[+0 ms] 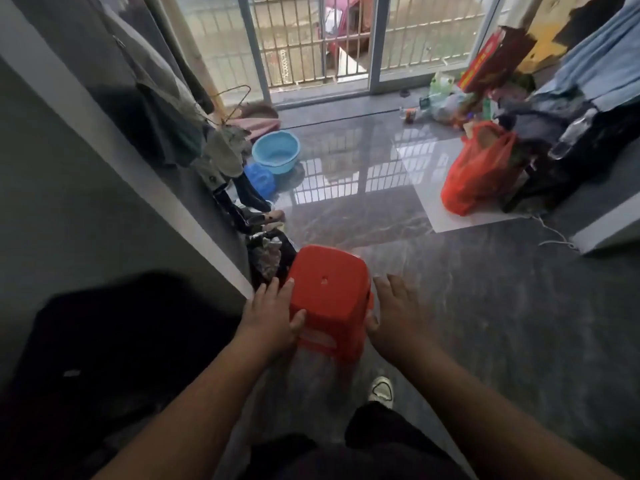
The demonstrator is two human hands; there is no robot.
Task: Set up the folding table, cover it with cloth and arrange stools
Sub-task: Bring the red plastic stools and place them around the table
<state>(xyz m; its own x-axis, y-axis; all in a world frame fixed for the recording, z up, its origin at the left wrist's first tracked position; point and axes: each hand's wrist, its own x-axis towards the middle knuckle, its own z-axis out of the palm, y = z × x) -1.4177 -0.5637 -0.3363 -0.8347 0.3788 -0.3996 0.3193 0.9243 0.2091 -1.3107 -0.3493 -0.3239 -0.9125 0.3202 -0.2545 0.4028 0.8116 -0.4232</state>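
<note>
A red plastic stool (327,289) is held above the floor in front of me, its seat tilted up toward the camera. My left hand (272,313) grips its left side, fingers along the edge and thumb over the near part of the seat. My right hand (394,313) is at the stool's right side with straight, spread fingers, and only its thumb touches the lower edge. A small blue stool (259,180) stands further off by the left wall. No folding table or cloth can be made out.
A grey wall corner (221,258) juts out at left, with hanging clothes (166,109) and bags at its foot. On the glossy floor are a blue basin (276,150), a red plastic bag (481,168) and clutter at right. A barred glass door (311,46) closes the far end.
</note>
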